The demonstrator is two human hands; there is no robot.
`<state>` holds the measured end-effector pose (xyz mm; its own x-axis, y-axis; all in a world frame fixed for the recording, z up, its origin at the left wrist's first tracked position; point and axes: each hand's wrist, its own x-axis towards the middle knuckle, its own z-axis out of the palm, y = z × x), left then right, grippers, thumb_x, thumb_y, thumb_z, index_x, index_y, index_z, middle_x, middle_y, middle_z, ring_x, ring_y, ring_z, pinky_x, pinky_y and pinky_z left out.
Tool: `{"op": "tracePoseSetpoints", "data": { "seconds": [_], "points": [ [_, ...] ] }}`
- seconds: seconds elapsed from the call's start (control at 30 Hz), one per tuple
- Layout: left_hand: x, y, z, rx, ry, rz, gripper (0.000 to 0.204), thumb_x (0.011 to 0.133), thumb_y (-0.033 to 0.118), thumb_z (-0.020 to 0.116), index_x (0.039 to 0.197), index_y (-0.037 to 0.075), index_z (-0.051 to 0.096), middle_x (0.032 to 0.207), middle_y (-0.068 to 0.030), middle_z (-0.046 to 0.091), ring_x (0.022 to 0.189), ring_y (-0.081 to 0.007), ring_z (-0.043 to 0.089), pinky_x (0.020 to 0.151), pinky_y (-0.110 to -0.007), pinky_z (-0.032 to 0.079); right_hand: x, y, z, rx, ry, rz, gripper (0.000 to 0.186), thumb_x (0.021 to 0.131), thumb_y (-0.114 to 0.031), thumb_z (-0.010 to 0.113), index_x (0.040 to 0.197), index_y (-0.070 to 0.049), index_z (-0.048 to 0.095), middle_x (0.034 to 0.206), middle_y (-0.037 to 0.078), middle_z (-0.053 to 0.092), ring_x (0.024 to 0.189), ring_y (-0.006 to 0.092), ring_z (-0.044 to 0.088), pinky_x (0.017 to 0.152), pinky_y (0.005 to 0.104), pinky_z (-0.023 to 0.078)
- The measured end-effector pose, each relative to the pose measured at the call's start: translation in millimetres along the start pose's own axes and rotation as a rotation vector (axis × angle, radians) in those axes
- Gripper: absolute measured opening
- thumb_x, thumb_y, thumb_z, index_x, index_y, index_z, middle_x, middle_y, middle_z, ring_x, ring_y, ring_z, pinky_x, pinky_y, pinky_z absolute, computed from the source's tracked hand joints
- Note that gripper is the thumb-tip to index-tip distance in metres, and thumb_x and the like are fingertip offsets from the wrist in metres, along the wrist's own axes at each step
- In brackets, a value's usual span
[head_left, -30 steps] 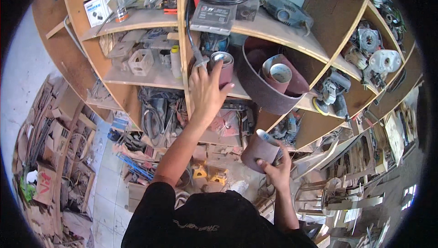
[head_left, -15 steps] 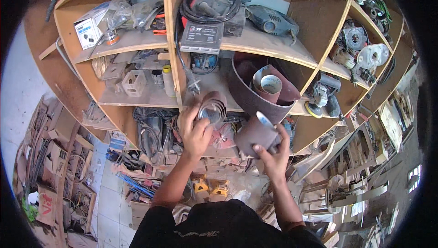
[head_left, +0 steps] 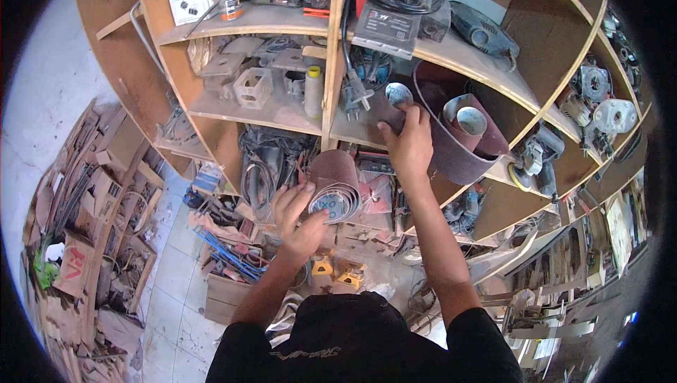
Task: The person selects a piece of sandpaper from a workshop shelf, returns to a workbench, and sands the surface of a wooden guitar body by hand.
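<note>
My left hand [head_left: 299, 222] grips a coiled brown sandpaper roll [head_left: 334, 176], its spiral end tilted up toward me, in front of the lower shelf. Farther out, my right hand [head_left: 409, 140] has its fingers closed round a smaller sandpaper roll [head_left: 392, 112] at the middle shelf. Whether that roll rests on the board I cannot tell. Just right of it stands a large, wide loop of brown sanding belt [head_left: 451, 156], with further rolls [head_left: 471, 121] nested inside. A power cord with a plug [head_left: 358, 97] hangs beside the smaller roll, close to the upright divider.
The wooden shelf unit [head_left: 330, 52] holds power tools, including a grey-blue one [head_left: 483, 31] on the upper board. A clear plastic block [head_left: 254, 88] and a yellow-capped bottle [head_left: 313, 93] sit left of the divider. Wood scraps [head_left: 106, 193] lie low at the left; yellow tools [head_left: 347, 270] are on the floor.
My right hand has moved forward and up to the middle shelf with the smaller roll. My left hand has lowered its roll slightly. The whole view has shifted, with the shelves now farther right.
</note>
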<state>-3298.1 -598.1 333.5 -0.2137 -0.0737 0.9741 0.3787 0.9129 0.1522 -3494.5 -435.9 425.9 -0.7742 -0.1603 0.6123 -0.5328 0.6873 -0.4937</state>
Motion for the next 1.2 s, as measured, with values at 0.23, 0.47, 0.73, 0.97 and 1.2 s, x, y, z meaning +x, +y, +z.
{"op": "tracePoseSetpoints", "data": {
  "seconds": [0.23,0.47,0.73,0.97,1.2],
  "points": [
    [-4,-2,5,-0.139,-0.020,-0.055,0.074,0.073,0.002,0.091,0.127,0.015,0.043,0.132,-0.0227,0.065,0.116,-0.0413,0.065,0.103,-0.057,0.048,-16,0,-31,-0.032,-0.102,-0.006,0.069,0.088,-0.025,0.080,0.148,-0.015,0.047,0.132,0.022,0.060,0.097,0.0462,0.072,0.079,0.0550,0.060],
    [-1,13,15,-0.154,-0.087,-0.140,0.066,0.066,0.005,0.098,0.115,0.012,0.055,0.130,-0.0205,0.061,0.113,-0.0365,0.064,0.095,-0.048,0.052,-53,-6,-62,0.245,0.025,-0.136,0.081,0.087,-0.023,0.085,0.155,-0.006,0.045,0.124,0.023,0.062,0.106,0.0361,0.072,0.080,0.0450,0.061],
    [6,38,28,-0.233,-0.098,-0.096,0.054,0.067,0.004,0.096,0.103,0.012,0.056,0.124,-0.0198,0.062,0.109,-0.0362,0.065,0.091,-0.046,0.053,-98,-11,-84,0.711,-0.616,0.140,0.076,0.088,-0.031,0.085,0.148,0.004,0.053,0.140,0.022,0.063,0.128,0.0221,0.061,0.100,0.0373,0.055],
    [48,33,50,-0.253,-0.155,-0.271,0.053,0.068,0.008,0.097,0.099,0.004,0.055,0.123,-0.0232,0.063,0.110,-0.0407,0.065,0.097,-0.047,0.051,-83,-2,-123,0.542,-0.228,-0.052,0.062,0.089,-0.033,0.084,0.133,0.005,0.064,0.124,0.027,0.068,0.115,0.0378,0.069,0.097,0.0449,0.055],
    [93,13,123,-0.020,-0.122,-0.277,0.047,0.072,0.012,0.095,0.104,0.002,0.061,0.128,-0.0217,0.059,0.119,-0.0439,0.059,0.101,-0.050,0.048,-23,33,-169,0.082,0.288,-0.010,0.045,0.086,-0.013,0.080,0.128,-0.007,0.065,0.130,0.020,0.061,0.100,0.0386,0.069,0.086,0.0475,0.059]
  ]
}}
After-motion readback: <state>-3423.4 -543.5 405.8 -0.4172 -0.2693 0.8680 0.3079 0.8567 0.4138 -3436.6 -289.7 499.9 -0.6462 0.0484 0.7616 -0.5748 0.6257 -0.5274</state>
